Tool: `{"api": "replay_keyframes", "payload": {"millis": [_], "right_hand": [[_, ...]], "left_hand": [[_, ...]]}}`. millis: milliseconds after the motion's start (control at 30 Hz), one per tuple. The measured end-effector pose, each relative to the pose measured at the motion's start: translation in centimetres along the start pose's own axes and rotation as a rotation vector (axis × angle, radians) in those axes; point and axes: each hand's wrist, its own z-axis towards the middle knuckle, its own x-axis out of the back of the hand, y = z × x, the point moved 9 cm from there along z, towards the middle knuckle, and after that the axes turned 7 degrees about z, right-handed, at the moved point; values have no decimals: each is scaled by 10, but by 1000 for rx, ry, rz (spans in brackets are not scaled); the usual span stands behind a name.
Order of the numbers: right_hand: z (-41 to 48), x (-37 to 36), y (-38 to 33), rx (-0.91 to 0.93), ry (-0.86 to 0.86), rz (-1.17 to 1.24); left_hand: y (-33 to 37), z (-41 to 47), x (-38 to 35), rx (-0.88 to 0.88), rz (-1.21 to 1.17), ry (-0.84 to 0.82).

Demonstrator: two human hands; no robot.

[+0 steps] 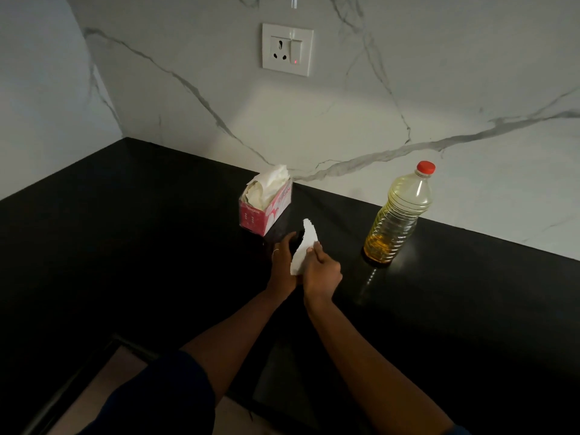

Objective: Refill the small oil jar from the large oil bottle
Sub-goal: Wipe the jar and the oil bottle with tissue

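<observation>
Now right hand (pixel 322 271) pinches tissue (pixel 305 246) beside left hand (pixel 282 262).

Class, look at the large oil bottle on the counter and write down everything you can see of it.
The large oil bottle is clear, ribbed plastic with a sloping shoulder and a red cap in place. It stands upright on the black counter, close to the marble wall, to the right of the tissue box. Amber oil fills only its lower part; above that it looks pale yellow. Only the counter touches it.
</observation>
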Motion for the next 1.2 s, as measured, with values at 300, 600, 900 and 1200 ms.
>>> {"api": "replay_keyframes", "payload": {"millis": [300,600,900,1200], "right_hand": [[32,-3,-21,5,-114,-55],[10,11,1,68,-54,7],[34,0,-27,66,-134,-42],[12,10,-2,58,-81,27]], "left_hand": [[-12,-4,-8,88,-176,-35],[1,-9,-4,24,-33,92],[-4,-5,-13,77,-75,73],[4,-9,-11,28,-38,96]]}}
